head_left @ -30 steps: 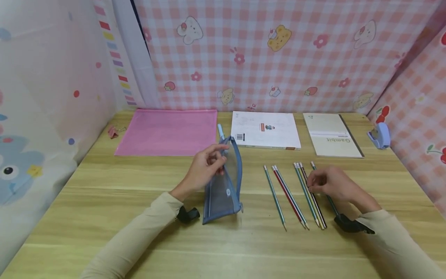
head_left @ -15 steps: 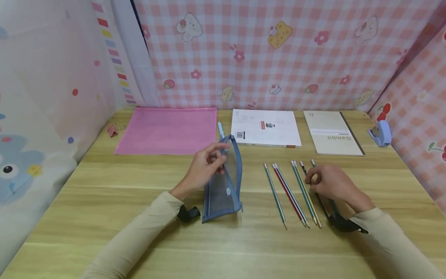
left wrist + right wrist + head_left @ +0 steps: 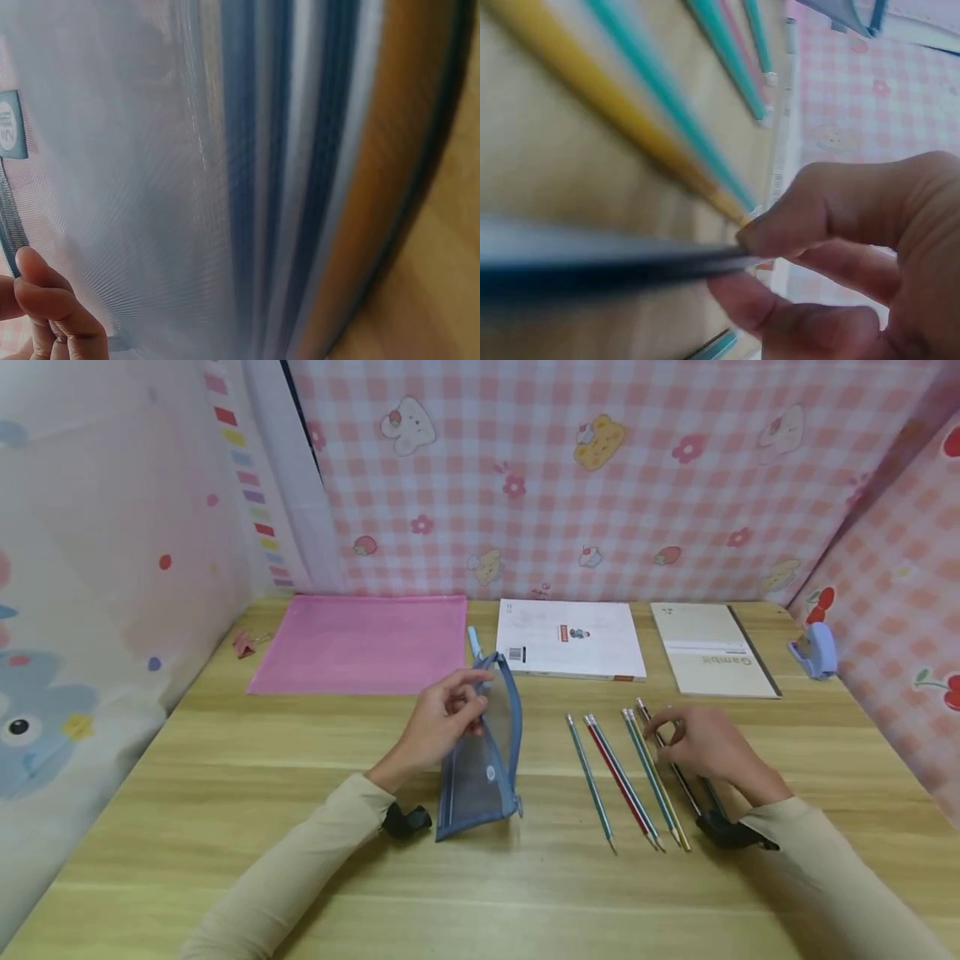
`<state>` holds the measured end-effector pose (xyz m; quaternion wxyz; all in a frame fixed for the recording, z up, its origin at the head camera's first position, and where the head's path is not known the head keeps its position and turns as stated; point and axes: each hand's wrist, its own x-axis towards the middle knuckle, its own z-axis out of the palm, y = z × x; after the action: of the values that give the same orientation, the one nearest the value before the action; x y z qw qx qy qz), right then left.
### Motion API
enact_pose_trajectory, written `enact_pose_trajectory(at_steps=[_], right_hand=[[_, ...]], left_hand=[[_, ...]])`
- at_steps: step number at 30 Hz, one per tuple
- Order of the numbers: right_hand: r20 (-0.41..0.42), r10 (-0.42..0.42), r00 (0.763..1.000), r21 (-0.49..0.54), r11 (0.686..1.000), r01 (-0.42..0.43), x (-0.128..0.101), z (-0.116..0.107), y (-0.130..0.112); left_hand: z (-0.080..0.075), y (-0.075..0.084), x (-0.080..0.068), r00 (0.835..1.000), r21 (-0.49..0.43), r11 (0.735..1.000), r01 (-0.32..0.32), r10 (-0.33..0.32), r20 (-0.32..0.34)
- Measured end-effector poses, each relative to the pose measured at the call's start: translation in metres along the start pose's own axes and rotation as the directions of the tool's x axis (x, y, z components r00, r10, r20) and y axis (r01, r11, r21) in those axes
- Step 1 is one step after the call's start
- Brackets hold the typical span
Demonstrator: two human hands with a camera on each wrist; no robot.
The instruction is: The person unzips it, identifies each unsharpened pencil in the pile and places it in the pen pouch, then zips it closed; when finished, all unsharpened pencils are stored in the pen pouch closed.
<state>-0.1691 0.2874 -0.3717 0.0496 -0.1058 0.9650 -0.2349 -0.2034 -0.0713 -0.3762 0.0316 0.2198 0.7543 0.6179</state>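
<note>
Clock set with 12 at the far edge of the worktop (image 3: 337, 893).

Right hand (image 3: 708, 743): in the right wrist view its fingers (image 3: 787, 217) are clamped on the dark pencil (image 3: 615, 262), close to its 11 o'clock end. Pencil slants down towards 5, just beside the yellow pencil (image 3: 592, 82); touching or not, cannot tell. Another green pencil (image 3: 718, 345) lies under the hand, on the 3 o'clock side.

Left hand (image 3: 446, 714): thumb and fingertip pinch the rim of the mesh pouch (image 3: 474, 781), which stands at 9 o'clock from the pencils, mouth parted, loose band bowed out towards 3.

Step in hand, as I judge it: separating the dark pencil from its neighbours. A pinch this near the end gives poor control; the long free part will likely swing. Better to roll it a little towards 3, then regrip nearer the middle. Raise the 11 o'clock end first, so the yellow pencil isn't dragged along. Watch the black wrist mount (image 3: 727, 833): near the 5 o'clock end, could snag. Left pinch best light and steady; a hard tug might close the mouth.
</note>
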Motion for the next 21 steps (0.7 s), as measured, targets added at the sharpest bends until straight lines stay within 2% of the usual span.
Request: enact_pose_trajectory(at_steps=[5,8,10,11,12,14,16,17,18,19,20,21], right_hand=[[-0.052,-0.002,0.999,0.131,0.991,0.009,0.010,-0.001,-0.016],[-0.098,-0.002,0.995,0.243,0.970,0.026,0.019,0.002,-0.035],[-0.110,0.010,0.994,0.361,0.932,0.030,0.025,0.004,-0.049],[-0.118,0.019,0.993,0.426,0.904,0.033,0.029,0.006,-0.056],[-0.127,0.023,0.992,0.493,0.869,0.043,0.033,0.008,-0.063],[-0.154,0.040,0.987,0.624,0.778,0.066,0.042,0.015,-0.077],[-0.203,0.056,0.978,0.707,0.700,0.107,0.051,0.021,-0.091],[-0.236,0.067,0.969,0.731,0.670,0.132,0.056,0.025,-0.097],[-0.270,0.075,0.960,0.740,0.654,0.157,0.060,0.029,-0.104],[-0.300,0.080,0.950,0.738,0.651,0.178,0.064,0.033,-0.110],[-0.324,0.080,0.943,0.731,0.654,0.196,0.067,0.038,-0.115],[-0.342,0.076,0.937,0.711,0.672,0.205,0.069,0.042,-0.120]], left_hand=[[0.002,0.000,-0.002,1.000,-0.014,1.000,0.014,-0.014,-0.005],[0.004,-0.001,-0.001,1.000,-0.013,1.000,0.007,-0.007,-0.006],[0.005,-0.002,-0.001,1.000,-0.011,1.000,0.005,-0.005,-0.007],[0.005,-0.002,-0.001,1.000,-0.011,1.000,0.006,-0.006,-0.008],[0.006,-0.002,-0.001,1.000,-0.011,1.000,0.007,-0.007,-0.008],[0.007,-0.002,-0.001,1.000,-0.015,1.000,0.012,-0.012,-0.008],[0.009,-0.001,-0.001,1.000,-0.015,1.000,0.015,-0.016,-0.009],[0.010,0.000,-0.001,1.000,-0.015,1.000,0.015,-0.016,-0.009],[0.010,0.000,-0.001,1.000,-0.016,1.000,0.014,-0.014,-0.010],[0.011,0.000,-0.001,1.000,-0.016,1.000,0.012,-0.012,-0.011],[0.012,0.001,-0.001,1.000,-0.015,1.000,0.009,-0.010,-0.015],[0.012,0.001,-0.001,1.000,-0.016,1.000,0.007,-0.008,-0.018]])
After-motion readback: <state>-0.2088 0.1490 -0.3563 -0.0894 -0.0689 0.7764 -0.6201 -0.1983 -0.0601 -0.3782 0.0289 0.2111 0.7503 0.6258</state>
